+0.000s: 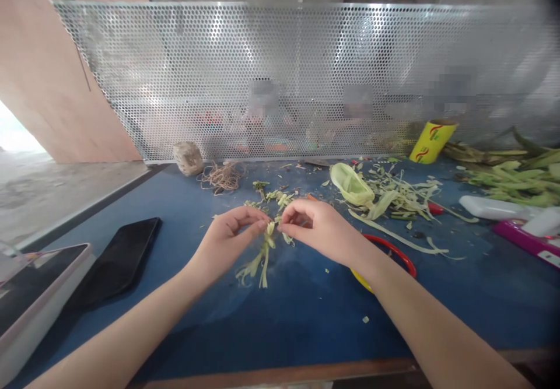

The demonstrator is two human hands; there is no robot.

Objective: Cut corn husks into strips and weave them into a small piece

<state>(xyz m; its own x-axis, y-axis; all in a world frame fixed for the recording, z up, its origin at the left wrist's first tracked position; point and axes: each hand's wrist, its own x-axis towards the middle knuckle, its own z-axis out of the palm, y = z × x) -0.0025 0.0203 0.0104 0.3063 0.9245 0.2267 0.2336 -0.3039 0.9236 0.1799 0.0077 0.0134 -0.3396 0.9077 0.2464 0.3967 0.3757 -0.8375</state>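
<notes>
My left hand [236, 231] pinches a small bundle of pale green husk strips [265, 255] between thumb and forefinger. The bundle looks knotted at the top, and its loose ends trail down over the blue table [280, 330]. Just to the right, my right hand [312, 225] is closed in a pinch beside the knotted end; what its fingertips hold is hidden. Right behind both hands, a braided-looking length of pale green husk [282, 196] lies on the table. The red and yellow scissors handles [394, 249] are partly covered by my right forearm.
At left lie a black phone [122, 260] and a tablet-like device [39, 301]. Twine [221, 177] rests by a stone-like block [188, 158]. To the right are a cupped husk [351, 185], shredded strips [398, 193] and a yellow roll [433, 142]. A perforated metal screen [301, 56] stands behind.
</notes>
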